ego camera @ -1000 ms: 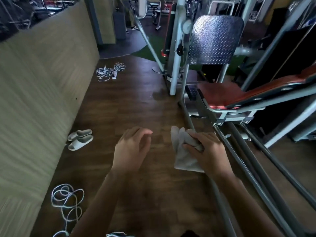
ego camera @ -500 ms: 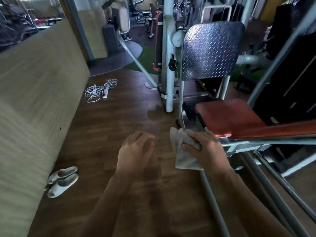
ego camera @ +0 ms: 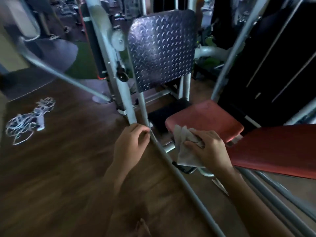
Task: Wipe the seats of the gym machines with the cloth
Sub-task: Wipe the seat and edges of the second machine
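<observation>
Right hand (ego camera: 209, 147) (gripping cloth (ego camera: 185, 151)) now nearer red seat (ego camera: 205, 118).

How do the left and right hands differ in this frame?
The right hand grips the cloth; the left hand holds nothing. The left hand is loosely curled beside a grey frame bar; the right hand is at the near edge of the red seat. Both are bare and reach forward.
</observation>
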Motion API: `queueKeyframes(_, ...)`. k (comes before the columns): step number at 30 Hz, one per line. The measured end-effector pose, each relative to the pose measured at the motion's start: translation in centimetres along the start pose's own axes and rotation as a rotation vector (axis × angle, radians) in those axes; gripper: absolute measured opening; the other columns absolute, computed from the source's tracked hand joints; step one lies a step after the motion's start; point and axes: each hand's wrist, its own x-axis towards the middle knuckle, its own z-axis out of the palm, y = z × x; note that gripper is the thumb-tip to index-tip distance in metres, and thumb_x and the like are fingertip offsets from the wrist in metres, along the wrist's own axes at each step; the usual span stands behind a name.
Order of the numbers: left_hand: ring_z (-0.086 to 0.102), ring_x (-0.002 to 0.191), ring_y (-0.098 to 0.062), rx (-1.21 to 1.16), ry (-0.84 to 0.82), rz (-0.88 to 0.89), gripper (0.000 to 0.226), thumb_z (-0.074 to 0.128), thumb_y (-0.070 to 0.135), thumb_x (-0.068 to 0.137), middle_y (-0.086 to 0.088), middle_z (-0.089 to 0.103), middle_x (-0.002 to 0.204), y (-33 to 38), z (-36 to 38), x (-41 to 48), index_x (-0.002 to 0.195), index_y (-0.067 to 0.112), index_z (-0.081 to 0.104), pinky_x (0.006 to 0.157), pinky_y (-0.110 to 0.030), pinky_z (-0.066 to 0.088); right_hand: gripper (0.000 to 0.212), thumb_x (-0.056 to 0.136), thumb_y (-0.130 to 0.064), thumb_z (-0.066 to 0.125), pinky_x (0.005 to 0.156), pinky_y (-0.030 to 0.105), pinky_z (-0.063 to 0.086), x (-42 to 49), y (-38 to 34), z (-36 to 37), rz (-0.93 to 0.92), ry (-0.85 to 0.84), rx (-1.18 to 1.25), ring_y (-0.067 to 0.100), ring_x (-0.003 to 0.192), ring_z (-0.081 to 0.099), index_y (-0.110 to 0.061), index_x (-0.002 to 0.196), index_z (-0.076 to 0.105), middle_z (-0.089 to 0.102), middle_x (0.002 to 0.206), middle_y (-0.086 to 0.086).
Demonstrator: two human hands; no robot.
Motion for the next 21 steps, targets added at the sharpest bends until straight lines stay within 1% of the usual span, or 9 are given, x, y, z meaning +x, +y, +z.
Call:
queueKeyframes(3,0.06,0.095,-0.007,-0.025,-0.1,0.106,0.016,0.061,0.026,0.095,0.013,0.064,0.102,-3.0,2.9,8.9,0.108,0.024,0.068,0.08,-0.029,0.053,0.039,0.083,-0.035,0.079,0.089,0.028,0.046,5.1,2.3,1.2,0.119,0.061,0.003,0.016,0.104,0.059,-0.021,0.118,0.071,0.071,0.11,-0.009)
queueKeyframes(7,0.059,0.094,-0.008,-0.063,-0.216,0.221,0.016,0.063,0.025,0.094,0.012,0.063,0.103,-4.6,8.5,19.3,0.109,0.023,0.068,0.077,-0.024,0.051,0.035,0.085,-0.039,0.076,0.083,0.041,0.055,11.2,6.5,2.6,0.274,0.155,0.033,0.015,0.099,0.063,-0.027,0.118,0.069,0.068,0.102,-0.015)
queueKeyframes(9,0.06,0.097,-0.008,-0.08,-0.272,0.249,0.017,0.062,0.027,0.094,0.012,0.063,0.105,-5.0,11.7,23.5,0.109,0.024,0.067,0.079,-0.026,0.051,0.034,0.085,-0.041,0.075,0.082,0.041,0.056,13.8,8.9,3.6,0.331,0.172,0.042,0.014,0.097,0.064,-0.029,0.116,0.068,0.068,0.1,-0.013)
queueKeyframes(11,0.06,0.1,-0.008,-0.099,-0.325,0.279,0.016,0.062,0.027,0.093,0.012,0.063,0.106,-5.8,15.2,27.1,0.108,0.025,0.067,0.083,-0.027,0.051,0.033,0.085,-0.041,0.075,0.081,0.034,0.056,16.2,11.4,5.0,0.38,0.184,0.042,0.01,0.095,0.064,-0.029,0.116,0.068,0.067,0.099,-0.013)
queueKeyframes(14,0.06,0.101,-0.009,-0.13,-0.376,0.3,0.015,0.063,0.024,0.094,0.011,0.064,0.105,-7.8,20.3,31.3,0.108,0.023,0.068,0.085,-0.029,0.051,0.023,0.087,-0.031,0.075,0.073,0.013,0.044,19.4,15.0,8.0,0.451,0.189,0.031,-0.005,0.086,0.058,-0.025,0.108,0.071,0.059,0.088,-0.025)
queueKeyframes(15,0.059,0.101,-0.008,-0.134,-0.387,0.301,0.015,0.063,0.024,0.094,0.011,0.063,0.105,-8.6,21.9,32.5,0.108,0.023,0.068,0.085,-0.028,0.051,0.015,0.088,-0.029,0.074,0.068,0.014,0.042,20.3,16.2,9.2,0.48,0.163,0.029,-0.007,0.082,0.056,-0.026,0.101,0.07,0.059,0.084,-0.025)
queueKeyframes(17,0.058,0.102,-0.006,-0.134,-0.416,0.305,0.016,0.063,0.024,0.094,0.011,0.064,0.107,-10.4,25.2,34.5,0.11,0.023,0.068,0.086,-0.027,0.05,0.007,0.088,-0.023,0.072,0.062,0.024,0.045,22.0,18.4,11.6,0.521,0.12,0.034,-0.001,0.073,0.056,-0.024,0.089,0.066,0.061,0.078,-0.016)
queueKeyframes(19,0.059,0.103,-0.008,-0.149,-0.455,0.322,0.017,0.064,0.023,0.094,0.009,0.064,0.109,-12.1,28.4,36.3,0.11,0.022,0.069,0.086,-0.027,0.05,0.009,0.088,-0.022,0.071,0.065,0.028,0.05,23.2,20.5,13.9,0.56,0.099,0.024,0.001,0.073,0.056,-0.024,0.095,0.066,0.063,0.081,-0.013)
queueKeyframes(21,0.059,0.103,-0.011,-0.158,-0.492,0.361,0.017,0.064,0.022,0.094,0.008,0.064,0.109,-13.7,31.7,38.1,0.11,0.021,0.069,0.086,-0.029,0.051,0.02,0.09,-0.029,0.071,0.071,0.026,0.051,24.0,22.3,16.1,0.623,0.092,0.021,0.003,0.081,0.06,-0.033,0.109,0.065,0.065,0.092,-0.013)
